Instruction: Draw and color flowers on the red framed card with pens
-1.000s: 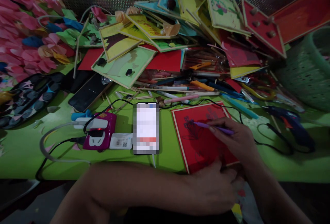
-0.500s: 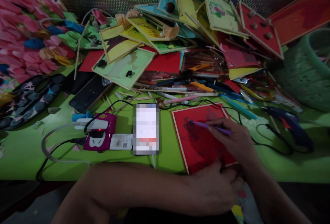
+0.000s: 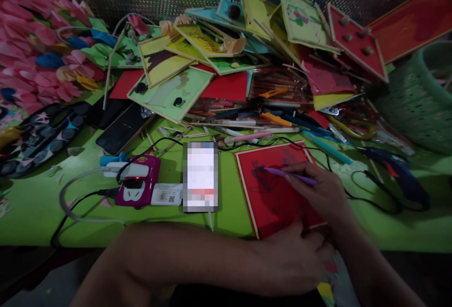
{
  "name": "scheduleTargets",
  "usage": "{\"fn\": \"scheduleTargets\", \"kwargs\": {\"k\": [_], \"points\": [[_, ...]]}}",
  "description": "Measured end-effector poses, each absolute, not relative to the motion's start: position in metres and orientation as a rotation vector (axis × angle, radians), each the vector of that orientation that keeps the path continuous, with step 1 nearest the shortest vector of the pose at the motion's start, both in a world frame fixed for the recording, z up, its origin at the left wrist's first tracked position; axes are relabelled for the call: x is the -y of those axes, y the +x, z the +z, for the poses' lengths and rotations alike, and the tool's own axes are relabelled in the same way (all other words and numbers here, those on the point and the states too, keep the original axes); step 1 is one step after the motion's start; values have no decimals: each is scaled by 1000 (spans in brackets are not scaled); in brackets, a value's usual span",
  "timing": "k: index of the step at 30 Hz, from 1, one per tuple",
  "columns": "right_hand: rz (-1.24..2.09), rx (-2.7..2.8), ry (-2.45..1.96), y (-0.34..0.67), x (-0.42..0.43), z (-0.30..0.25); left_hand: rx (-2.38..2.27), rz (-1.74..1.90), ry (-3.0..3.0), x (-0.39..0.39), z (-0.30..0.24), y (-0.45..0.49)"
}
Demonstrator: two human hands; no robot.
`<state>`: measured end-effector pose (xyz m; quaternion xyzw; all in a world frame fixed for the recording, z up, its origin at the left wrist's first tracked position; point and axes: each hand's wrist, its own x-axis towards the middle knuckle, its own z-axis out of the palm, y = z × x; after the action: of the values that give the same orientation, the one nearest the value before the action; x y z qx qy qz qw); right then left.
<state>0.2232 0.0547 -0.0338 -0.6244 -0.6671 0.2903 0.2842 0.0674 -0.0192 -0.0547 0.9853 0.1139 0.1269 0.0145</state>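
Observation:
A purple pen (image 3: 291, 175) is pinched in my right hand (image 3: 319, 187), its tip touching a dark flower drawing on a red card (image 3: 254, 194). Pale wooden strips border the card, and faint drawn lines show lower down on it. My left hand (image 3: 289, 260) is closed at the card's lower edge with its forearm lying across the front of the table; some of its fingers are hidden. Left of the card lies a phone (image 3: 200, 175) with a lit, blurred screen.
A purple power strip (image 3: 141, 182) with plugs and cables sits left. A glue gun (image 3: 399, 173) lies right, its cord running behind the card. Framed craft pictures (image 3: 169, 92), pens and sticks pile up at the back. A green basket (image 3: 416, 90) stands far right, pink paper flowers (image 3: 45, 38) far left.
Both hands, the pen and the card stay almost where they were. The view has shifted very slightly.

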Motion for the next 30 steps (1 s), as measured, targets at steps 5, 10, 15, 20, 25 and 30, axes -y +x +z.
{"fn": "scheduleTargets", "kwargs": {"k": [5, 10, 15, 20, 25, 30], "points": [[827, 1727, -1672, 224, -53, -34, -380, 485, 3030, 20, -57, 68], [857, 1727, -1670, 226, -52, -33, -379, 470, 3048, 19, -57, 67], [836, 1762, -1656, 226, -52, -33, -381, 461, 3057, 19, -55, 68], [801, 1793, -1672, 227, -52, -36, -360, 426, 3072, 19, -53, 67], [804, 1794, -1668, 227, -53, -36, -371, 440, 3059, 18, -53, 68], [823, 1779, -1666, 225, -54, -33, -390, 449, 3078, 18, -52, 68]]}}
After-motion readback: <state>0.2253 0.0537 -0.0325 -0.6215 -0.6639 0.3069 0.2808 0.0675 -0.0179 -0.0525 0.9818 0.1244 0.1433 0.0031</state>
